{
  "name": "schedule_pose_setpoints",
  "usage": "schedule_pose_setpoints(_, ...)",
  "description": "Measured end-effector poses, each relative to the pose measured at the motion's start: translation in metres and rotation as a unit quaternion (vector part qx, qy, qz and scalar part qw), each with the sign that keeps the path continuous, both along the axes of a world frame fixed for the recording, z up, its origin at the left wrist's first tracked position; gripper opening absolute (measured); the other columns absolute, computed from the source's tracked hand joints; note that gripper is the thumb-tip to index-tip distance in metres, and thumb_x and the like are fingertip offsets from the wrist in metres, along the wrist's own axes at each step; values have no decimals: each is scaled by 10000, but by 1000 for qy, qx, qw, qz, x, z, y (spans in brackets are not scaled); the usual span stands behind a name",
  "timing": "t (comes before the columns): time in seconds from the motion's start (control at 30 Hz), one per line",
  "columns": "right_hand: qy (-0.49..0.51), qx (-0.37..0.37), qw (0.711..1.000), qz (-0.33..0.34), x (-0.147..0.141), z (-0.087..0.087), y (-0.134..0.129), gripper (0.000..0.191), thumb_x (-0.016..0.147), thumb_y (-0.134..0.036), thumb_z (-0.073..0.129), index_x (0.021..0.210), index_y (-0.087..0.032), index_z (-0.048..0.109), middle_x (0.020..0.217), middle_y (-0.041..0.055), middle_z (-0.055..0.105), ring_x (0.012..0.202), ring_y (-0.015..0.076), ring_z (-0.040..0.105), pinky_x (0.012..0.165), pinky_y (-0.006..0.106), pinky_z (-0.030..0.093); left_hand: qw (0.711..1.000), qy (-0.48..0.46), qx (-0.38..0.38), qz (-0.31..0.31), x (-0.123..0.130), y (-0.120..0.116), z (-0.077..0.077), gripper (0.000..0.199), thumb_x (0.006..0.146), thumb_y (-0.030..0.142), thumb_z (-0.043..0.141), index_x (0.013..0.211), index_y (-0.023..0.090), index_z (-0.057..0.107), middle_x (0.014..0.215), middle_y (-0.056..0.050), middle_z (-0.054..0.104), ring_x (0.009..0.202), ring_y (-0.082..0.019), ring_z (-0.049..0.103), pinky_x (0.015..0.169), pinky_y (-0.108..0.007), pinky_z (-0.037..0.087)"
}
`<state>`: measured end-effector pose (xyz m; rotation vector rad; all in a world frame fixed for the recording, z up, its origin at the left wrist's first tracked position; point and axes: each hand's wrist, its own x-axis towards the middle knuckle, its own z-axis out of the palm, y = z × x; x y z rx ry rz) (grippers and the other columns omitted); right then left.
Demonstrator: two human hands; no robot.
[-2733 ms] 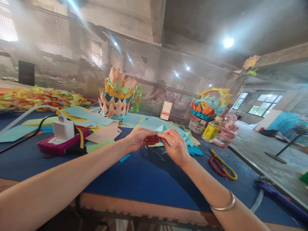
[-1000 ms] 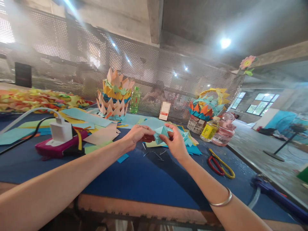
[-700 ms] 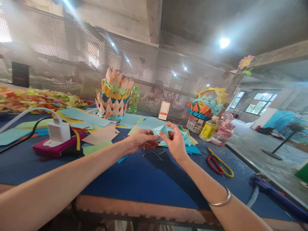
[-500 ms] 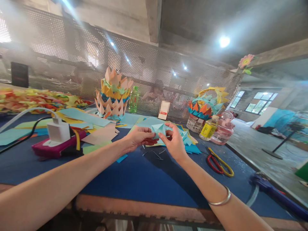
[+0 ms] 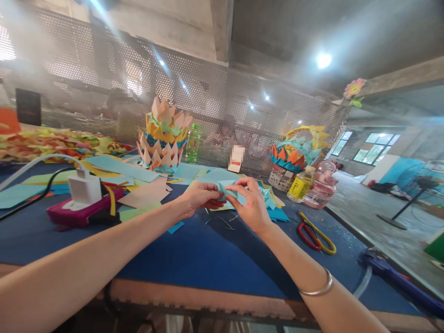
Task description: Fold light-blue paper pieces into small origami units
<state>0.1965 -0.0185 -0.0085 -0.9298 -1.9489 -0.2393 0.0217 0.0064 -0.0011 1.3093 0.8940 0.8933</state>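
Between my hands, above the blue table mat (image 5: 194,263), is a small folded piece of light blue paper (image 5: 224,188). My left hand (image 5: 204,198) pinches its left side, with the fingers curled behind it. The thumb and fingertips of my right hand (image 5: 250,203) close on its right side and cover part of it. More light blue folded pieces (image 5: 268,198) lie just behind my right hand, over bright blue paper (image 5: 278,214). A few thin pale strips (image 5: 225,223) lie on the mat below the hands.
Paper sheets (image 5: 142,193) and a power strip (image 5: 65,212) lie left. Folded-paper baskets (image 5: 163,138), a green bottle (image 5: 193,144) and a phone (image 5: 236,159) stand behind. At right are scissors (image 5: 315,236), a yellow-labelled bottle (image 5: 301,186), a pink bottle (image 5: 321,192) and a blue tool (image 5: 398,277).
My right fingers have moved inward and closed over the light blue paper, which now shows less and looks narrower. At the far left edge, something orange has come into view.
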Motion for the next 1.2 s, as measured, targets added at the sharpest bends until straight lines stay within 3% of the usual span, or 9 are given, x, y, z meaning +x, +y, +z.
schedule_pose_setpoints(0.13, -6, -29, 999, 15, 0, -4, 2, 116, 792, -291, 603, 867, -234, 672, 842, 40, 511, 835, 178, 515, 771, 333, 445, 1000, 11, 5, 2, 1, 1, -1, 321, 530, 357, 770, 588, 146, 535, 626, -30, 666, 670, -182, 664, 676, -290, 499)
schedule_pose_setpoints(0.33, -6, -76, 997, 14, -1, -8, 2, 127, 829, -277, 543, 798, -205, 642, 742, 23, 560, 754, 159, 536, 718, 289, 434, 1000, 4, -3, 11, 1, 2, 0, 317, 493, 340, 790, 607, 143, 568, 584, 8, 619, 671, -179, 663, 659, -268, 494)
schedule_pose_setpoints(0.63, 26, -81, 996, -14, -5, -6, -2, 110, 803, -226, 529, 725, -187, 596, 698, 11, 572, 683, 139, 531, 668, 259, 422, 999, -25, -31, -4, 1, 2, -1, 258, 522, 280, 790, 598, 128, 596, 589, -7, 626, 649, -142, 640, 690, -264, 498)
schedule_pose_setpoints(0.87, 47, -77, 995, -31, -7, -5, -3, 116, 785, -237, 529, 691, -183, 570, 681, 8, 577, 660, 135, 524, 642, 255, 416, 998, -53, 16, -33, 2, -1, 1, 247, 528, 210, 787, 534, 135, 552, 527, 52, 547, 619, -98, 599, 727, -259, 491)
schedule_pose_setpoints(1.2, 83, -86, 993, -20, -9, -5, -5, 121, 804, -271, 519, 745, -183, 578, 676, 9, 615, 600, 127, 535, 608, 248, 434, 998, -58, -35, -12, 3, -2, 2, 256, 558, 278, 789, 617, 110, 604, 683, -81, 691, 699, -158, 656, 727, -274, 501)
